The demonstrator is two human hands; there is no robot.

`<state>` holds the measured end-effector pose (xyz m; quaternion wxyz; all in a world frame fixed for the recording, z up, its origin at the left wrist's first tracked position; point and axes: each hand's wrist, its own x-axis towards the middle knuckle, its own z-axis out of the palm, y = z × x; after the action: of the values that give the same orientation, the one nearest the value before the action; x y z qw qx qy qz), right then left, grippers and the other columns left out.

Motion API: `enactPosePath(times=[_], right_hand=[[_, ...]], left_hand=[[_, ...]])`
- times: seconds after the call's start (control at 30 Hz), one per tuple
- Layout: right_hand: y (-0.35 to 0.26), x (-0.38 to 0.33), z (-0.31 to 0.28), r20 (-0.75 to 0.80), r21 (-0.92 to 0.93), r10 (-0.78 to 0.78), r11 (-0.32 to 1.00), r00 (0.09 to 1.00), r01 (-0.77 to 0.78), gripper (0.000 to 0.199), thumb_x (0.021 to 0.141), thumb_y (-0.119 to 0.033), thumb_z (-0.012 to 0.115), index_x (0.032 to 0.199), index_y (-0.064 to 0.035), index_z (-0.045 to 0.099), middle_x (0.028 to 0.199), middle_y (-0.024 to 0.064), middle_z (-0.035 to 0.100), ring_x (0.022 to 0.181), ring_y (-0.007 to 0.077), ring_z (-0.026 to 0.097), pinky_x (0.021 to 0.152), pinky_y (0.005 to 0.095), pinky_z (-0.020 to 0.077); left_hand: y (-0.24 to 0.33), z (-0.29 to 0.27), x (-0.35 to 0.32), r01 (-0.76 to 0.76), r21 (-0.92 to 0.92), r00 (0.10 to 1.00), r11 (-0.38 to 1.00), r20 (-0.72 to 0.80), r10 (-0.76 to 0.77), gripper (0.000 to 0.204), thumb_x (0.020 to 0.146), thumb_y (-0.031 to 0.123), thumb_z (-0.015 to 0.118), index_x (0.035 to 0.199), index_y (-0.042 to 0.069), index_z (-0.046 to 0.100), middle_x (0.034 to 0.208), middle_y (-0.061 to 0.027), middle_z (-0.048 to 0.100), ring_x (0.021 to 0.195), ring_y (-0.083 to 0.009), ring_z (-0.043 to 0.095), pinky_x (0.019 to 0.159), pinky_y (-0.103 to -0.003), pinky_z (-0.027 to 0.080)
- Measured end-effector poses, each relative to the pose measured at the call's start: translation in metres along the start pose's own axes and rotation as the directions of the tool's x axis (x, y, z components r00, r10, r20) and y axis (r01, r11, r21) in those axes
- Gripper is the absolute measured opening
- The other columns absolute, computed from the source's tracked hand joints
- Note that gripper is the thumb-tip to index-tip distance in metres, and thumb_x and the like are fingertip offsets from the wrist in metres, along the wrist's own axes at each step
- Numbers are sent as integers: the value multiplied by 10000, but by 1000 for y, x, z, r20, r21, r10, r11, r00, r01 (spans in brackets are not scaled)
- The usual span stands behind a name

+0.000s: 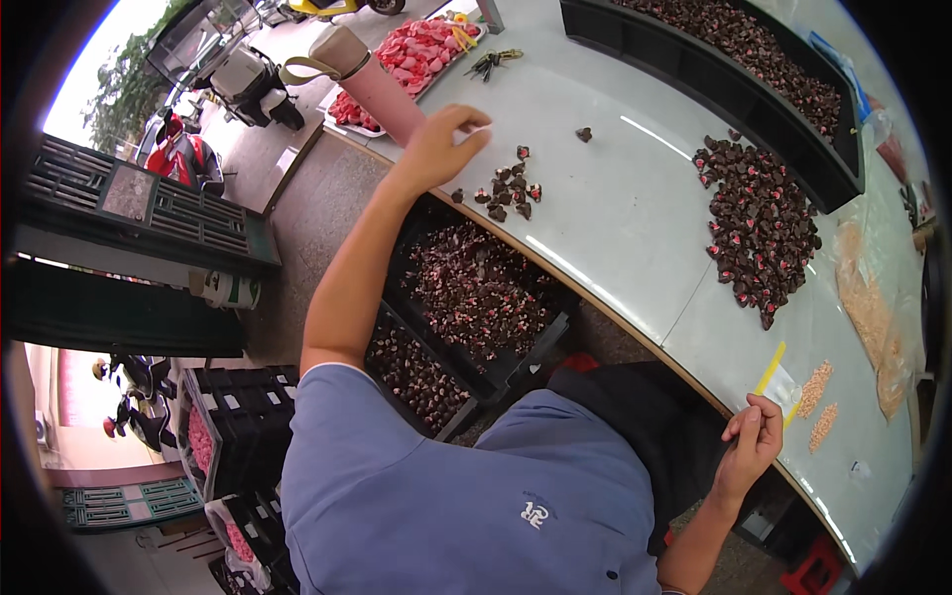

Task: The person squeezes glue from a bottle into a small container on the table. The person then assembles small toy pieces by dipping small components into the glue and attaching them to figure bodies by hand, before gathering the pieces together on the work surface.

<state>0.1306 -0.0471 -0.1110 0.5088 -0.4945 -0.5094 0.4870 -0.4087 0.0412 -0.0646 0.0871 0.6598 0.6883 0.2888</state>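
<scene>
My left hand (pixel 443 149) is above the table's left edge, beside a pink bottle (pixel 382 99) with a strap. Its thumb and fingers are apart, with nothing visible between them. Just below it lies a small group of dark brown pieces (pixel 509 190), some with pink or red spots. At the right my right hand (pixel 752 446) is closed, fingers curled and thumb pressed on them. What it grips, if anything, I cannot make out. Its fingertips are near a clear, yellow-edged flat piece (pixel 779 382) and two small heaps of tan bits (pixel 815 389).
A larger heap of dark pieces (pixel 759 228) lies beside a long black bin (pixel 694 74). Pink-red pieces fill a tray (pixel 332 117) by keys (pixel 494 63). Black crates (pixel 476 382) stand below the table edge. A clear bag (pixel 868 317) lies at the right.
</scene>
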Motion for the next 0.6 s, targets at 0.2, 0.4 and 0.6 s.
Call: enactPosePath(times=[0.2,0.4,0.6], right_hand=[[-7,-5,2,-7,-13,-30,999,1000,30,168,1020,-125,525,1055,25,590,700,2,472,604,63,427,525,209,371],[-3,-10,-8,-50,-10,-28,1000,998,27,167,1024,-123,520,1053,25,590,693,4,476,597,62,428,525,208,370],[7,-4,1,21,21,29,999,999,-30,161,1023,-113,515,1056,24,592,700,4,472,602,60,426,527,207,369]], left_hand=[[44,85,92,-227,10,961,974,162,223,392,864,391,698,1106,83,678,1119,-131,637,1050,-275,613,928,-382,481],[64,79,59,-198,135,916,971,378,134,366,769,422,757,852,86,638,931,-93,617,930,-258,603,845,-380,468],[40,63,-31,-345,346,937,873,78,339,201,782,248,694,824,87,582,845,-82,571,888,-266,587,863,-403,435]])
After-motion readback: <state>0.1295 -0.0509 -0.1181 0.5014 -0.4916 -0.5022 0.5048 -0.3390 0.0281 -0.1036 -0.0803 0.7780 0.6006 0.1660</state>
